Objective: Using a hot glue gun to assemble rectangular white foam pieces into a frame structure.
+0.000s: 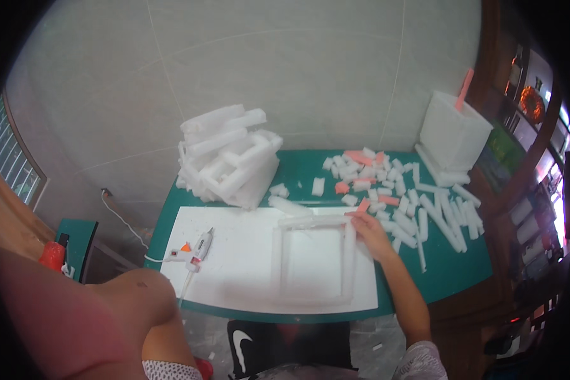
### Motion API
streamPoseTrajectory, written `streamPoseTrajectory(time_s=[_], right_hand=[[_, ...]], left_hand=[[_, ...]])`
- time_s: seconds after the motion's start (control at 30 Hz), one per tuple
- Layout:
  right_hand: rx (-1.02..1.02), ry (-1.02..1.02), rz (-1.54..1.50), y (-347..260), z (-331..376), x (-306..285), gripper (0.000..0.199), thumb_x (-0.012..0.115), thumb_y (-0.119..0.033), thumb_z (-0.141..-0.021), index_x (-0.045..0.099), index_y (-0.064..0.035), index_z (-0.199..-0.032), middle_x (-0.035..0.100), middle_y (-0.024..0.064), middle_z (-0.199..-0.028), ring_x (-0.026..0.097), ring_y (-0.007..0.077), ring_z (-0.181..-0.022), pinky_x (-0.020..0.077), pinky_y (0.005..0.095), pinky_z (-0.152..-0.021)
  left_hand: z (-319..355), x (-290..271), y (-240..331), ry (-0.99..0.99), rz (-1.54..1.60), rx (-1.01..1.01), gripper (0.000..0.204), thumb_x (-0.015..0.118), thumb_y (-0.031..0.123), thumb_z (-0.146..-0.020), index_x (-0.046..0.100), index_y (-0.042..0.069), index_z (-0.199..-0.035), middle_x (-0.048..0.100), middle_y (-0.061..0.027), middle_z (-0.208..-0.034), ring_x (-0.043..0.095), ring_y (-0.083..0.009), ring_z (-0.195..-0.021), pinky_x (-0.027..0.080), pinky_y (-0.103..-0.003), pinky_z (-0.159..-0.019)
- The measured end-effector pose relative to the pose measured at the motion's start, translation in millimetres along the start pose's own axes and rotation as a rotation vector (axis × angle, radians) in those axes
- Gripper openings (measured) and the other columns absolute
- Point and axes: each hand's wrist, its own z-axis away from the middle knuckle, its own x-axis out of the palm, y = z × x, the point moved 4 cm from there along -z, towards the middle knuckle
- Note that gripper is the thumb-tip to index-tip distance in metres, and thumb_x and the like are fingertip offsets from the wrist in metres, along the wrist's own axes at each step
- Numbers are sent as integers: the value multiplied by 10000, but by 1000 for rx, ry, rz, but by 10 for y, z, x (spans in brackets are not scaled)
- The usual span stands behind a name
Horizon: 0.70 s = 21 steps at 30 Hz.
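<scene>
A white foam strip frame (pixel 348 266), rectangular and open in the middle, lies on the white board (pixel 234 278). My right hand (pixel 372 234) is at its far right corner, fingers closed on the foam there. My bent left arm (pixel 133 304) fills the lower left, and the left hand itself is out of the picture. To the left on the board rests a white glue gun (pixel 196 251) with an orange trigger, its cord running off leftward. A loose foam strip (pixel 289 206) lies just beyond the frame.
A tall stack of white foam frames (pixel 228 158) stands at the back left of the green table (pixel 446 278). Cut white and pink foam pieces (pixel 380 177) and long foam strips (pixel 446 221) cover the right side. A white foam box (pixel 453 136) stands behind them.
</scene>
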Motion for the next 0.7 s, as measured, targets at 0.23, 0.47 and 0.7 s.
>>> streamPoseTrajectory(time_s=[0.23, 0.47, 0.7], right_hand=[[-7, 22, 3, 283, -78, -65, 326, 549, -219, -964, 585, -36, -1232, 670, 83, -1061, 618, 133, -905, 490, 256, -764], [22, -9, -12, 66, 31, 3, 294, 521, -196, -983, 573, -37, -1225, 637, 59, -1104, 606, 135, -1017, 492, 278, -874], [8, -14, -7, 84, 13, 19, 288, 524, -199, -984, 574, -45, -1221, 633, 44, -1084, 600, 131, -1023, 487, 284, -895]], left_hand=[[69, 47, 77, 3, -38, 77, 494, 550, 279, -900, 434, 64, -1329, 476, -189, -1237, 525, -301, -993, 445, -409, -771], [-11, 83, -2, -1, -55, -27, 481, 546, 286, -903, 443, 71, -1320, 482, -185, -1221, 521, -296, -983, 439, -410, -771], [133, -212, 199, -3, -71, -22, 467, 541, 293, -907, 451, 77, -1311, 487, -180, -1205, 518, -291, -972, 432, -410, -772]])
